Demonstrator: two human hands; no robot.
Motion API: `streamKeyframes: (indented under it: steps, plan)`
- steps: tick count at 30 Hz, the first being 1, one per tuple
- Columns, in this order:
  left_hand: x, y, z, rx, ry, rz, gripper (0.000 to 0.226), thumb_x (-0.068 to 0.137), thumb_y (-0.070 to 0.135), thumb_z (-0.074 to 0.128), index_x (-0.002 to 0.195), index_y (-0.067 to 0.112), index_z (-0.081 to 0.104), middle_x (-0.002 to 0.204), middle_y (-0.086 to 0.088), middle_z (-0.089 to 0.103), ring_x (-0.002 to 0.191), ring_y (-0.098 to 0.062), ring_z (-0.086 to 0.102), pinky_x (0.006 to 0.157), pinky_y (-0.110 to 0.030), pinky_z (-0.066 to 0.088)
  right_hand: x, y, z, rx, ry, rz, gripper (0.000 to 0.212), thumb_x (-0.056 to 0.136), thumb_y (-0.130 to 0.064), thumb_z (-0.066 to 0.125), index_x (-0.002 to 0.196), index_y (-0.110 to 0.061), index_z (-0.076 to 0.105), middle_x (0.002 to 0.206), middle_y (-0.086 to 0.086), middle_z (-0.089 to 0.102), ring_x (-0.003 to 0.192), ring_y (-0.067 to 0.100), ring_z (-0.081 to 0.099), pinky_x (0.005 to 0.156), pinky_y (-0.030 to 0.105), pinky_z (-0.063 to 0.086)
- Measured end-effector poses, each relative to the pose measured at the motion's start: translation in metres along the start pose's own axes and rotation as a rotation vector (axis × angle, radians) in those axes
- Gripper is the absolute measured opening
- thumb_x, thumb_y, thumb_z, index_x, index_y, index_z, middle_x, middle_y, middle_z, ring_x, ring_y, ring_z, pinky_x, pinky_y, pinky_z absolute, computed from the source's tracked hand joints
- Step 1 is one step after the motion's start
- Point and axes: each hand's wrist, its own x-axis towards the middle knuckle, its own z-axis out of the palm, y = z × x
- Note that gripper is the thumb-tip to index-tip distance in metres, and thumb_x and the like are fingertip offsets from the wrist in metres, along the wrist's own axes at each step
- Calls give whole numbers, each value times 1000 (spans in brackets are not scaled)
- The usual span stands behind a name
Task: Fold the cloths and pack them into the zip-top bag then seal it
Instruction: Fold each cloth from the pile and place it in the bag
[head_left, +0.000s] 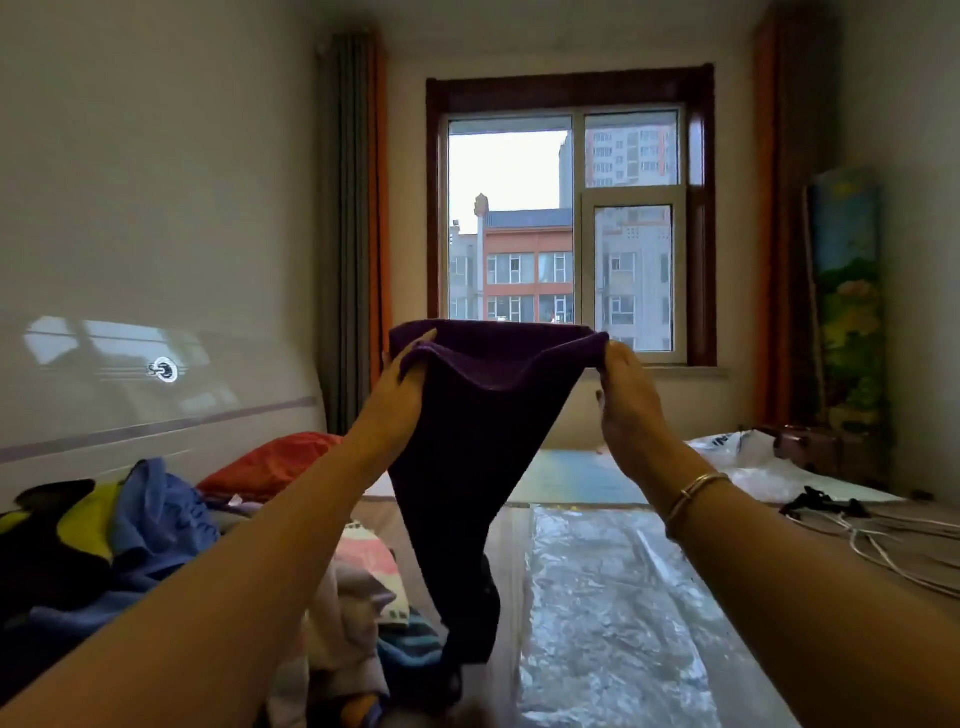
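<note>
While loose cloths (156, 525) wait heaped at left, left hand (402, 384) and right hand (626, 395) each pinch a top corner of the purple cloth (467, 452), held up mid-air. Soft, light, droopy; corners grip best. Zip-top bag (613, 613) lies flat, right.

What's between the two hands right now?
In the head view, the top edge of the purple cloth spans from left hand to right hand, sagging; each pinches a corner.
</note>
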Motion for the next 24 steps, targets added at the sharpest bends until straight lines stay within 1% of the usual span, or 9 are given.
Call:
streamKeyframes:
  steps: [3,5,7,9,12,17,19,21,24]
  plan:
    - [-19,3,-9,40,-36,42,31,98,49,37,119,37,58,124,-2,60,116,-19,56,103,-43,44,-15,-10,-15,-87,-60,-18,37,102,-37,33,117,-13,58,121,4,59,117,13,50,103,31,31]
    - [-50,-4,-16,137,-36,32,22,102,32,40,106,33,62,113,0,63,106,-12,59,96,-29,48,-41,-8,-28,-115,-58,51,33,101,-38,38,111,-17,62,116,2,62,111,11,52,99,32,32]
    - [-86,-13,-24,325,12,68,18,99,14,48,100,22,64,107,-4,63,98,-14,59,87,-13,45,-74,-1,-42,-214,-60,111,33,101,-36,40,110,-16,64,109,0,64,101,9,55,92,29,35]
    - [-120,-25,-34,444,40,102,15,92,4,57,99,10,69,101,-7,64,98,-20,60,82,-12,42,-113,5,-55,-340,-59,84,26,102,-26,41,104,-13,64,96,-1,65,90,8,57,78,17,41]
    - [-171,-35,-36,370,-87,-81,13,91,4,59,97,11,68,87,-1,67,86,-13,62,73,-7,45,-163,17,-72,-489,-92,79,24,101,-17,42,99,-11,65,91,0,64,82,1,56,67,3,39]
    - [-235,-36,-28,233,-238,-303,18,93,13,57,92,26,69,77,4,73,73,-8,67,61,-16,51,-219,24,-91,-593,-155,109,33,102,-18,41,80,-9,64,74,7,62,72,20,58,71,28,46]
    - [-247,-37,-27,278,-313,-410,13,94,19,57,95,27,68,84,2,73,77,-10,68,65,-18,52,-230,19,-94,-733,-161,92,36,102,-20,41,73,-10,60,67,6,57,65,18,52,60,21,40]
    - [-257,-34,-25,318,-421,-599,13,93,26,59,101,23,68,95,-3,72,84,-15,69,72,-25,55,-233,15,-95,-859,-238,233,37,101,-23,42,81,-1,64,76,15,62,69,22,54,62,24,40]
    - [-267,-28,-19,454,-661,-781,20,91,31,61,106,19,68,97,-1,71,85,-15,67,75,-26,54,-241,11,-95,-1029,-510,668,35,100,-29,46,94,-2,67,86,14,66,72,22,58,70,34,48]
